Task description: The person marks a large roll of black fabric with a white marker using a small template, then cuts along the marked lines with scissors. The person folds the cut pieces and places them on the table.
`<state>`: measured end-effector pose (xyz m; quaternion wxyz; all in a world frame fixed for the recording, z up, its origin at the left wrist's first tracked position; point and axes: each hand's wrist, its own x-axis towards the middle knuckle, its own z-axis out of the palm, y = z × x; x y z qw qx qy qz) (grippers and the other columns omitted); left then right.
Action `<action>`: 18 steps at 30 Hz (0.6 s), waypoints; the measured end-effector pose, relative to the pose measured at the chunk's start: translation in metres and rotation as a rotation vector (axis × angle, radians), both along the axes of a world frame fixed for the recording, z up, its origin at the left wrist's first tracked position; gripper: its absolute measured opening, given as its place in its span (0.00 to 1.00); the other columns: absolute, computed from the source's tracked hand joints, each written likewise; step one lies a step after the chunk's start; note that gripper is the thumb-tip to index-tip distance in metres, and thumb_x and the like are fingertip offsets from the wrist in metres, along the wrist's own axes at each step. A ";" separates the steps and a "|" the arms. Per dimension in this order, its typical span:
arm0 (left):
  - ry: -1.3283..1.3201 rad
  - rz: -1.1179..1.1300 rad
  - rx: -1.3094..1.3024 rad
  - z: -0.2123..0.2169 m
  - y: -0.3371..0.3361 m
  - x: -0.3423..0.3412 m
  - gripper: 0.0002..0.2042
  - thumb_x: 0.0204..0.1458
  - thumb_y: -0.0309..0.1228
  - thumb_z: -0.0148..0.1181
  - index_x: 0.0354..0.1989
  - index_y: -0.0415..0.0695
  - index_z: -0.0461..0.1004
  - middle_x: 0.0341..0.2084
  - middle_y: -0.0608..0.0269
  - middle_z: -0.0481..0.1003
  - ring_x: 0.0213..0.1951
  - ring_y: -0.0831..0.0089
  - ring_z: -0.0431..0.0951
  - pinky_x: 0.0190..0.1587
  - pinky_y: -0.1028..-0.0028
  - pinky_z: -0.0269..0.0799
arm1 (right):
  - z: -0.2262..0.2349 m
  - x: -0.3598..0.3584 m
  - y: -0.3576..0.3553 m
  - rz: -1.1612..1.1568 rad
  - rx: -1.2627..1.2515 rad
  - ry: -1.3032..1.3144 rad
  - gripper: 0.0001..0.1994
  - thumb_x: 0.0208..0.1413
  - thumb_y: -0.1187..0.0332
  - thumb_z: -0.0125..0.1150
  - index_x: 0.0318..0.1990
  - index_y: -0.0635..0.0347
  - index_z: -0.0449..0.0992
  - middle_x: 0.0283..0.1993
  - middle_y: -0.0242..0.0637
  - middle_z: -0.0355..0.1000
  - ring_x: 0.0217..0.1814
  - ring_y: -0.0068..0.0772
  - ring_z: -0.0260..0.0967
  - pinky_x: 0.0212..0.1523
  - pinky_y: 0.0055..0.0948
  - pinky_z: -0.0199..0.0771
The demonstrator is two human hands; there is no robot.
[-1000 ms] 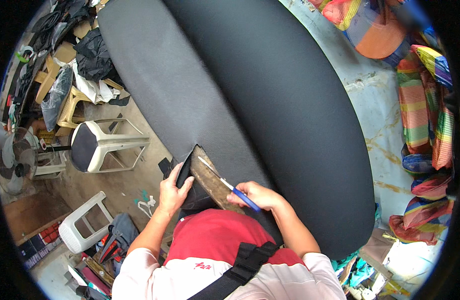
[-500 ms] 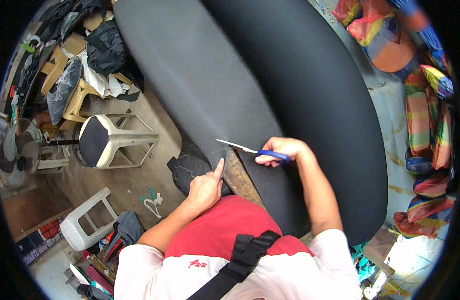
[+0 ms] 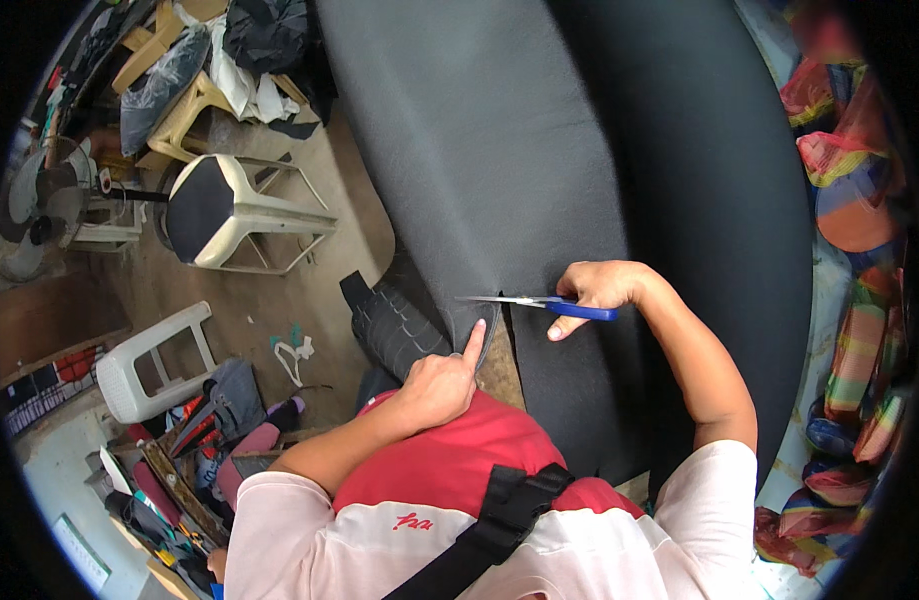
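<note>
A wide sheet of black leather-like material (image 3: pixel 479 140) lies in front of me, with a cut running in from its near edge. My right hand (image 3: pixel 601 290) grips a pair of scissors by the blue handles (image 3: pixel 584 312). Their silver blades (image 3: pixel 514 300) point left and lie at the far end of the cut. Left of the cut, my left hand (image 3: pixel 441 388) holds the loose flap, its index finger stretched along the top and the other fingers curled. Beneath that flap, a grid-lined underside (image 3: pixel 394 315) shows where the material folds over. The left thumb is hidden.
Brown board (image 3: pixel 501 375) shows through the cut. A thick black roll (image 3: pixel 719 200) runs along the right, with colourful netted bundles (image 3: pixel 854 340) beyond. On the left are a stool with a black seat (image 3: pixel 204 210), a tipped white stool (image 3: pixel 139 370) and a fan (image 3: pixel 39 205).
The view has turned, so the scene sits differently. The scissors have swung to nearly level, with their blades across the cut's far end. My left hand still holds the flap.
</note>
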<state>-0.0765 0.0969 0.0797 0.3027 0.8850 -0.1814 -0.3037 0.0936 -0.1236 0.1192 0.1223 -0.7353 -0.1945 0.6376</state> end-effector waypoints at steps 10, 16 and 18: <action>-0.036 0.045 -0.078 -0.008 0.011 -0.008 0.39 0.43 0.29 0.54 0.65 0.38 0.43 0.24 0.45 0.74 0.23 0.50 0.76 0.29 0.57 0.74 | 0.001 -0.001 0.003 -0.040 -0.003 -0.110 0.30 0.27 0.43 0.74 0.23 0.66 0.77 0.18 0.38 0.70 0.24 0.34 0.69 0.28 0.33 0.69; 0.018 0.054 -0.095 -0.007 0.013 -0.012 0.39 0.43 0.30 0.54 0.65 0.38 0.43 0.26 0.44 0.74 0.26 0.50 0.76 0.32 0.57 0.74 | 0.004 -0.004 0.016 0.070 -0.022 -0.162 0.33 0.29 0.39 0.71 0.24 0.68 0.77 0.19 0.40 0.70 0.25 0.35 0.69 0.28 0.34 0.69; 0.042 0.059 -0.098 -0.006 0.013 -0.012 0.38 0.43 0.30 0.54 0.65 0.38 0.43 0.27 0.43 0.74 0.27 0.49 0.76 0.33 0.56 0.74 | 0.006 -0.005 0.020 0.105 -0.077 -0.156 0.34 0.30 0.38 0.70 0.25 0.69 0.77 0.20 0.41 0.70 0.26 0.36 0.70 0.28 0.35 0.69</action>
